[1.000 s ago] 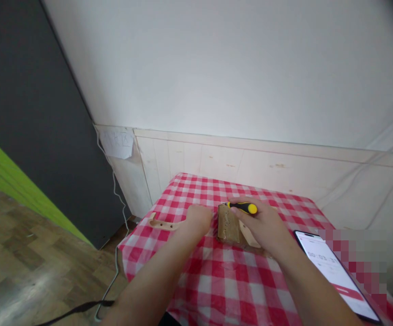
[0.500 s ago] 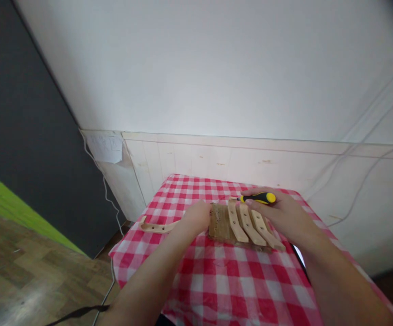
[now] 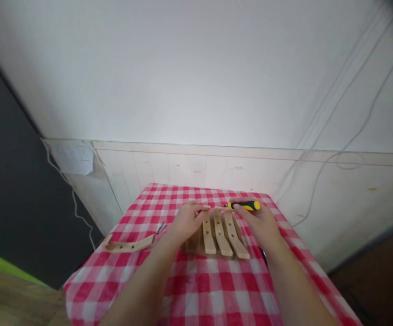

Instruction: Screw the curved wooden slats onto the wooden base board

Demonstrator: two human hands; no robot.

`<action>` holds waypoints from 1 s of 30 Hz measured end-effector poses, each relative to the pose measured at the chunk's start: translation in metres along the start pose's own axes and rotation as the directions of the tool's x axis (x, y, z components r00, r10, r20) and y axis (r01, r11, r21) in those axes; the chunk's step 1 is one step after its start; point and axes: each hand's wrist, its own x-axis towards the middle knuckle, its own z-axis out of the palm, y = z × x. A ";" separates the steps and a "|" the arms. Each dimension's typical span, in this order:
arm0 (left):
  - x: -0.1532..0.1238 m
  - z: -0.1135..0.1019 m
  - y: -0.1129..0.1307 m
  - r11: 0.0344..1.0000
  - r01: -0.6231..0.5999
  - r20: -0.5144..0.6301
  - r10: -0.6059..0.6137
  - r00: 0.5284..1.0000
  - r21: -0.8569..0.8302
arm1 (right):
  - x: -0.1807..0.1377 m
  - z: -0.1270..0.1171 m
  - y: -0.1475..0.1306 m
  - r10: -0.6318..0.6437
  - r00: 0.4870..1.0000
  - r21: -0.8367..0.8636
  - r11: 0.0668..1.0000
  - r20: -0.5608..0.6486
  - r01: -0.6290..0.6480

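Observation:
My right hand [image 3: 259, 222] is closed around a yellow-and-black screwdriver [image 3: 247, 206]. It lies nearly level, its shaft pointing left toward the upper end of the middle wooden hook [image 3: 219, 231]. My left hand [image 3: 189, 222] has its fingers closed at the upturned top of the left wooden hook [image 3: 207, 233]; its exact contact is partly hidden. A third wooden hook [image 3: 234, 235] lies to the right. All three curved pieces have drilled holes and rest side by side across a brown wooden board [image 3: 193, 244], part of which my left hand covers.
A loose wooden hook [image 3: 128, 246] lies on the left of the red-and-white checked tablecloth [image 3: 213, 290]. Several thin dark pieces, perhaps screws [image 3: 161, 227], are near its right end. The table's far edge faces a white panelled wall [image 3: 183, 172]; cables [image 3: 313, 190] hang at right.
My left hand has shifted from the board's left edge to the top of the left hook. The screwdriver remains in my right hand. The view has turned rightward, and the thin dark pieces now show.

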 end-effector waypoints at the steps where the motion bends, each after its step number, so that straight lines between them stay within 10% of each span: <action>1: -0.001 0.000 -0.002 1.000 0.000 0.004 0.000 1.000 0.013 | -0.001 0.001 0.004 -0.020 0.999 -0.006 1.000 -0.033 0.020; 12: -0.007 0.016 -0.014 0.941 0.159 0.020 -0.160 0.987 -0.300 | -0.016 0.012 0.012 0.010 0.992 -0.111 0.994 -0.122 -0.024; 30: -0.004 0.022 -0.027 0.984 0.099 0.092 -0.086 0.992 -0.146 | -0.014 0.010 0.019 0.029 0.985 -0.033 0.999 -0.168 -0.035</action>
